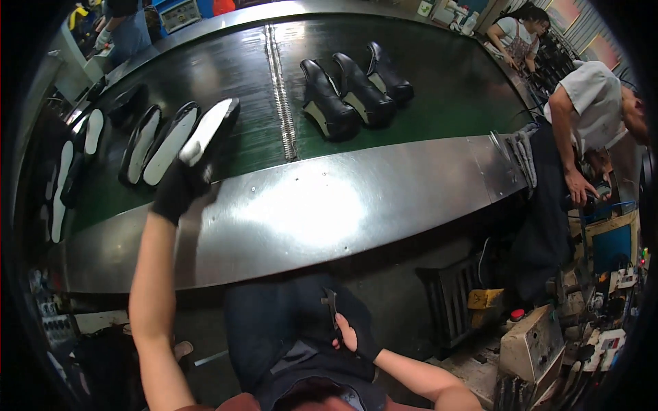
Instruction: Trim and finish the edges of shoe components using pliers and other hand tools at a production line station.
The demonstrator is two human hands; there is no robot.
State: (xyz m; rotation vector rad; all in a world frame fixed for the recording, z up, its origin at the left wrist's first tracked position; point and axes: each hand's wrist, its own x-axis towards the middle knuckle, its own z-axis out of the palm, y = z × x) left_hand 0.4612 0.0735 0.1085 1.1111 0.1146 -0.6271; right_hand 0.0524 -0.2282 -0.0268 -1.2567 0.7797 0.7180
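Note:
My left hand [179, 186], in a black glove, reaches over the steel ledge and grips a black shoe [211, 130] with a white sole, held sole-up at the near edge of the green conveyor belt [439, 89]. Beside it on the left lie two more sole-up shoes [156, 142]. My right hand [355, 335], also gloved in black, rests low near my lap and holds a small dark metal tool [332, 306]. Three black shoes [353, 90] stand together farther along the belt to the right.
A wide steel ledge [329, 205] borders the belt's near side. More white-soled shoes [68, 171] line the far left. A person in a light shirt [589, 116] bends over a workstation at right; other people stand at the far corners. Machinery [541, 342] crowds the lower right.

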